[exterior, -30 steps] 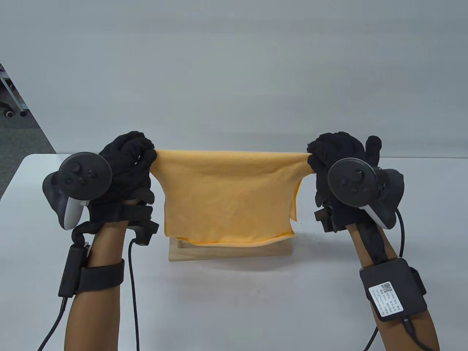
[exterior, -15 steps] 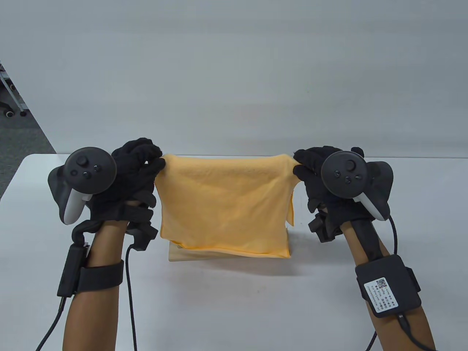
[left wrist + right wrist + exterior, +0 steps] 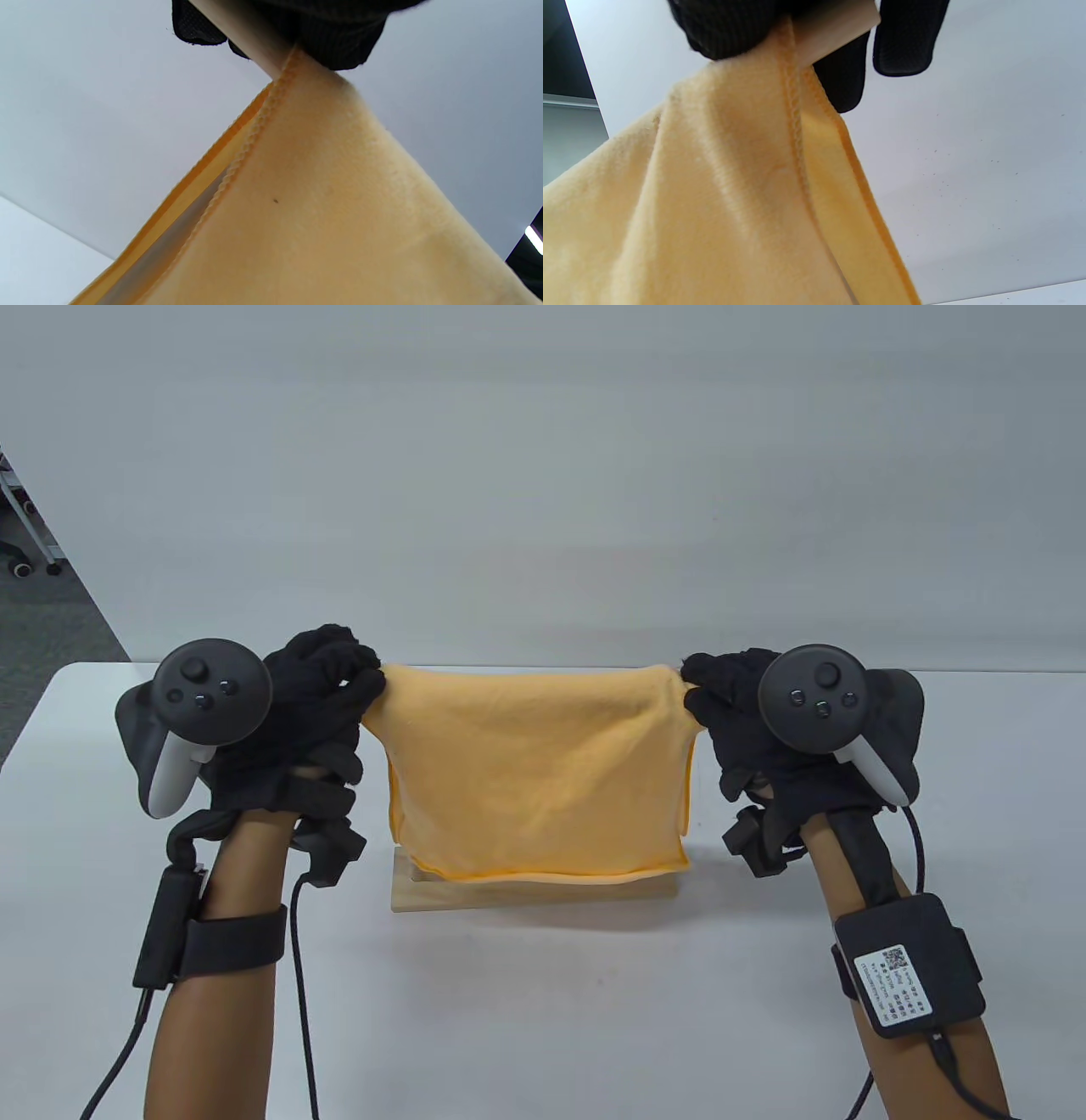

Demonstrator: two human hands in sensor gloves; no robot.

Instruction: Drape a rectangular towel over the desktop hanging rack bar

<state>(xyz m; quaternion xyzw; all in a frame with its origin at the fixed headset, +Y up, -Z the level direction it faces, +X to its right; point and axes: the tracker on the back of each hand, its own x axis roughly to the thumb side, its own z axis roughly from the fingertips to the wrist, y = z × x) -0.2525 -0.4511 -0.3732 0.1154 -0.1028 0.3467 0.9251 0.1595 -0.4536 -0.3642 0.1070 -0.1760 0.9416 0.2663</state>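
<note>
An orange rectangular towel point(image 3: 530, 772) hangs folded over the bar of a wooden rack whose base point(image 3: 526, 891) shows below its lower edge. My left hand point(image 3: 366, 694) pinches the towel's top left corner. My right hand point(image 3: 691, 689) pinches the top right corner. In the left wrist view my fingers point(image 3: 339, 38) press the towel point(image 3: 331, 203) against the round wooden bar end point(image 3: 250, 38). In the right wrist view my fingers point(image 3: 729, 29) do the same at the other bar end point(image 3: 835, 29), with the towel point(image 3: 712, 203) hanging below. The bar's middle is hidden under the cloth.
The white table point(image 3: 543, 1001) carries only the rack. A grey wall rises right behind the table's far edge. Glove cables hang from both wrists toward the front edge.
Both hands came down and inward, and the towel went from stretched taut to lying over the bar. In the last half second the hanging cloth shifted slightly right.
</note>
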